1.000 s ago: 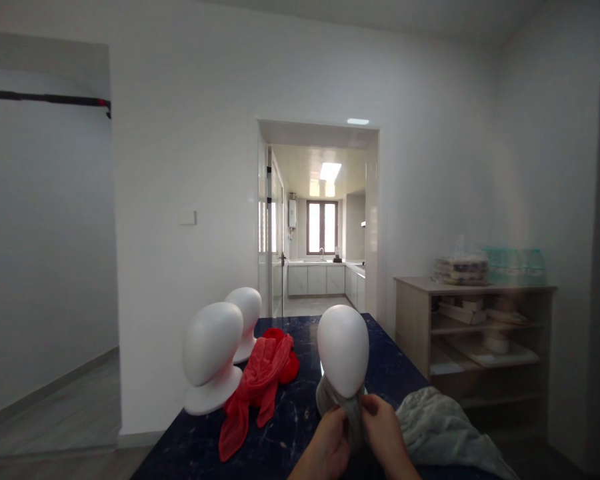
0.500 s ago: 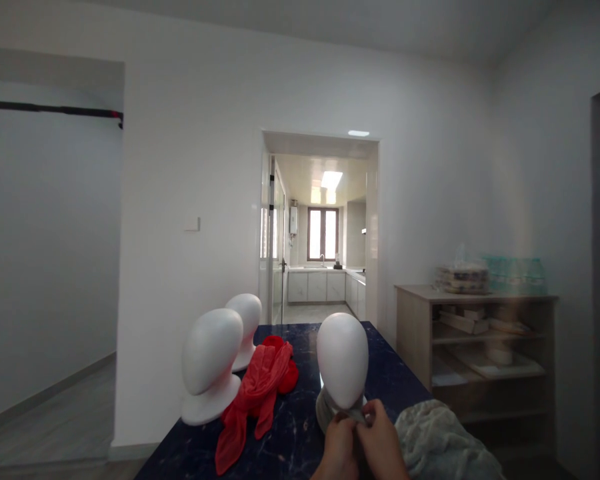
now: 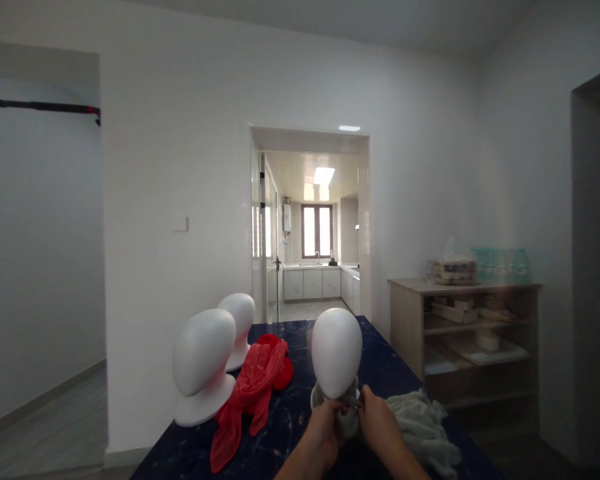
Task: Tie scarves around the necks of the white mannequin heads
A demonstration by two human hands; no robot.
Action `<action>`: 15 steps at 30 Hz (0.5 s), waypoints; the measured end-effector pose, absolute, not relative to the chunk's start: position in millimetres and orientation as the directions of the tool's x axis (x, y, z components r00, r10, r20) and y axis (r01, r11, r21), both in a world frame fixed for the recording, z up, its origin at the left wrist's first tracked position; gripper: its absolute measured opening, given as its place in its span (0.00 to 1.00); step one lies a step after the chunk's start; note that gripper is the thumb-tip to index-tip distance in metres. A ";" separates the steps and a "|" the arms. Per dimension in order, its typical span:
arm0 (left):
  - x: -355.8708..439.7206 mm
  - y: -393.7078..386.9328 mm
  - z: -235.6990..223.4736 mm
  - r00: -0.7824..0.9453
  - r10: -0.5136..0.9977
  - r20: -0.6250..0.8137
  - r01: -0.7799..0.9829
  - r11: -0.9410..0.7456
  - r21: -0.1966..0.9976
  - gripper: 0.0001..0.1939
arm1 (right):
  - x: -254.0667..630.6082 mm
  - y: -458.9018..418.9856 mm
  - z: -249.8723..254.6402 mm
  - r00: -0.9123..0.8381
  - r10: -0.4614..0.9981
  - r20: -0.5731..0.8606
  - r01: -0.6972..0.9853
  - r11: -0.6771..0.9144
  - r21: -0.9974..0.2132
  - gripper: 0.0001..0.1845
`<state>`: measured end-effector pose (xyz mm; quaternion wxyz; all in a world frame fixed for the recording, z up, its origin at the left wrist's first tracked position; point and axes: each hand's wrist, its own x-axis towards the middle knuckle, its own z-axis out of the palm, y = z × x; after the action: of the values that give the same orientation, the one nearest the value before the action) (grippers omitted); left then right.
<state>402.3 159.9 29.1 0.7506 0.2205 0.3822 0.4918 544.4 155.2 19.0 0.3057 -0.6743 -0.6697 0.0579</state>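
Still pinching grey scarf (image 3: 349,415) at white mannequin head (image 3: 336,353): left hand (image 3: 324,427), right hand (image 3: 376,421)

White walls (image 3: 180,167), lit kitchen doorway (image 3: 310,220), wooden shelf (image 3: 463,327).

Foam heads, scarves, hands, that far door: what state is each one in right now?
Near foam head: upright, grey scarf around its neck.
Left hand, right hand: fingers pinching that scarf.
Two other heads: upright, bare.
Red scarf: crumpled, loose.
Door: open.
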 end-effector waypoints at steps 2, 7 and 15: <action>393.3 158.2 37.3 0.320 0.869 -0.377 -0.536 0.494 0.685 0.06 | 543.5 157.9 20.7 0.095 0.936 0.340 0.898 0.067 -0.435 0.12; 359.1 153.5 54.0 0.553 0.747 -0.369 -0.406 0.628 0.664 0.11 | 539.2 161.3 25.6 0.099 0.935 0.340 0.926 0.038 -0.375 0.17; 342.7 134.4 44.2 0.340 0.936 -0.092 -0.646 0.304 0.701 0.19 | 537.5 156.4 30.2 0.080 0.942 0.327 0.953 0.024 -0.303 0.18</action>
<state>342.7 134.4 44.2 0.7668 0.2867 0.2529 0.5156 537.5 156.4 30.2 0.2286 -0.6984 -0.6781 -0.0121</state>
